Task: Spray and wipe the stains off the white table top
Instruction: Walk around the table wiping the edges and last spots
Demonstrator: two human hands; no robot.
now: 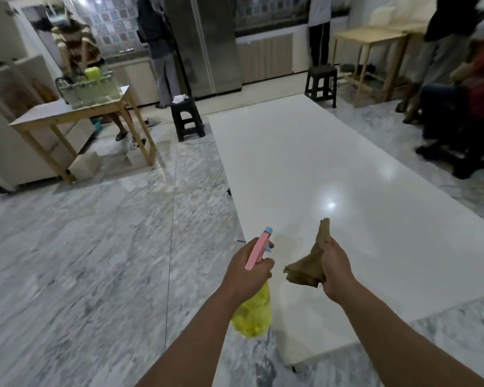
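Note:
A long glossy white table top [319, 169] runs away from me through the middle of the view. My left hand [245, 268] grips a spray bottle [253, 311] with a yellow body and a pink and blue head, held over the table's near left edge with the nozzle pointing forward. My right hand [334, 270] holds a crumpled brown cloth [309, 268] above the near end of the table. No stains show clearly on the surface; ceiling lights glare off it.
Two dark stools [187, 118] [321, 83] stand at the table's far end. A wooden table [76, 118] with a dish rack is at left, another [372, 48] at the back right. Several people stand or sit around the room. The floor is grey marble.

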